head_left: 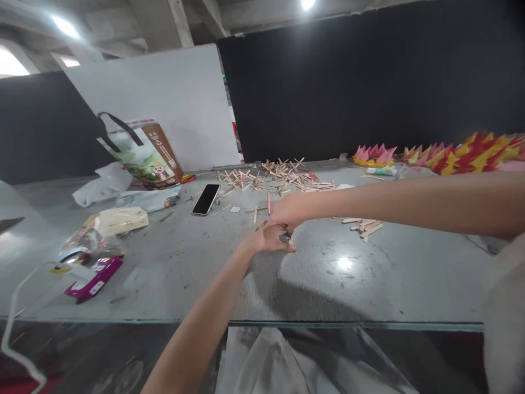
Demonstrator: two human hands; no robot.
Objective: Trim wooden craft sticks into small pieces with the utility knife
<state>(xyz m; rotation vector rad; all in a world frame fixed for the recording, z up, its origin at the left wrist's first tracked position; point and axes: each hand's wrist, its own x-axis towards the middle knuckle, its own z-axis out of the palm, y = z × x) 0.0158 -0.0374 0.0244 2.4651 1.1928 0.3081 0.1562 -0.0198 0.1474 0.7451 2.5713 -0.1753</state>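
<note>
My left hand (270, 238) rests low over the grey table, its fingers curled and thumb stretched to the right. Directly above and touching it is my right hand (290, 210), fingers bent down and closed. Between the hands a small pale piece (291, 239) shows, perhaps a wooden stick's end; the fingers hide most of it. A thin red-and-white strip (269, 203) appears at the right hand's left edge; whether it is gripped I cannot tell. Just left lie two crossed wooden sticks (256, 210). Loose wooden sticks (365, 227) lie beyond my right forearm.
A heap of crossed wooden sticks (283, 176) lies at the back. To the left are a phone (206, 199), a printed carrier bag (143, 156), plastic packets (118, 220) and a purple box (94, 279) with a white cable. Pink, yellow and red pointed paper pieces (467, 154) stand back right.
</note>
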